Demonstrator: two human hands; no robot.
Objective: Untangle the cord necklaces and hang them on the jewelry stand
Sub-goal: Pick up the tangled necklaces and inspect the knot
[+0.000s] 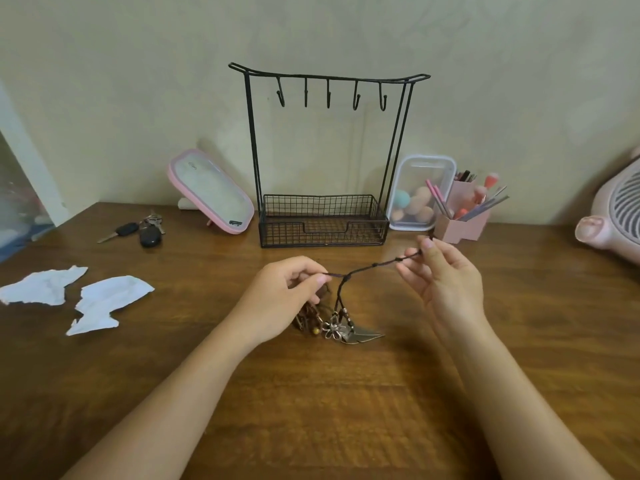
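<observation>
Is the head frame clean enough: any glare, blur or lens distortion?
Head view: soft, even light, no harsh glare; wide-angle stretch towards the edges; cord between left hand and right hand reads sharp; pendants on the table slightly soft.

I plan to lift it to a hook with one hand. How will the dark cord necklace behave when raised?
Probably floppy: the cord necklace dips between the left hand and right hand though both pinch it. Its metal flower pendant likely weighs the low end and may swing. The knots along the cord should resist slipping.
</observation>
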